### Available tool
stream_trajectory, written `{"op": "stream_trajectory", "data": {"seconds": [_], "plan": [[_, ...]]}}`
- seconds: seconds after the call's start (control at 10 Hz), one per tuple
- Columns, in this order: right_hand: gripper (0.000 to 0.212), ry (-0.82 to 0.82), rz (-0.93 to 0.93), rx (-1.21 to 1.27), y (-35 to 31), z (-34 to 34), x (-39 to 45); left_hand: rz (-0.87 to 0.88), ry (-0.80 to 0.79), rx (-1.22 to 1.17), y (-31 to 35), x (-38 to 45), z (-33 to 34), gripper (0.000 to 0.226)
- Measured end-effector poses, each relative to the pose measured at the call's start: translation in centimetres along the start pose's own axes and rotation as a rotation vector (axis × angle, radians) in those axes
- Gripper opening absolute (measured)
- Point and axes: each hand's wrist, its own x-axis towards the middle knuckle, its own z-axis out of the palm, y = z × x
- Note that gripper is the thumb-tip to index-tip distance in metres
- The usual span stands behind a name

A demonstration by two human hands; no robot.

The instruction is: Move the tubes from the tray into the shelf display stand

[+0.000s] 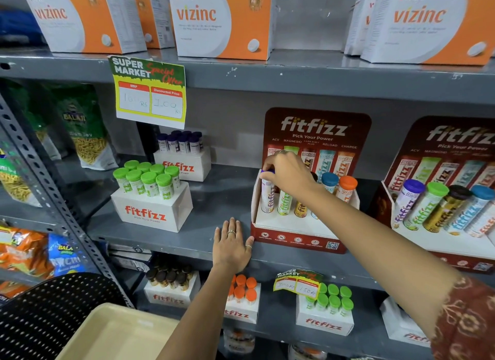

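Right hand (288,173) on purple-capped tube (267,192) in red fitfizz display stand (294,236); left hand (233,245) flat on shelf.

Right hand: fingers curled down over the purple cap, gripping the tube at its top; tube stands upright in the leftmost slot of the stand, beside a green-labelled tube (284,203) and a gold tube (300,209); blue-capped (330,181) and orange-capped (347,188) tubes further right. Left hand: open, fingers spread and extended, palm down on the grey shelf (209,199) edge, thumb side just beside the stand's left front corner; holds nothing. Beige tray (107,333) sits low at frame bottom, well apart from the stand.
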Motion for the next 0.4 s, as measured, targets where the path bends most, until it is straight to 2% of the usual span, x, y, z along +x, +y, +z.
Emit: {"op": "stream_trajectory", "data": {"seconds": [0.3, 0.4], "plan": [[0.027, 0.021, 0.022, -0.039, -0.1, 0.3, -0.1, 0.014, -0.01, -0.029, -0.1, -0.1, -0.3, 0.066], [0.03, 0.145, -0.012, -0.067, 0.7, 0.2, -1.2, 0.048, 0.025, -0.153, -0.3, -0.3, -1.1, 0.058]]}}
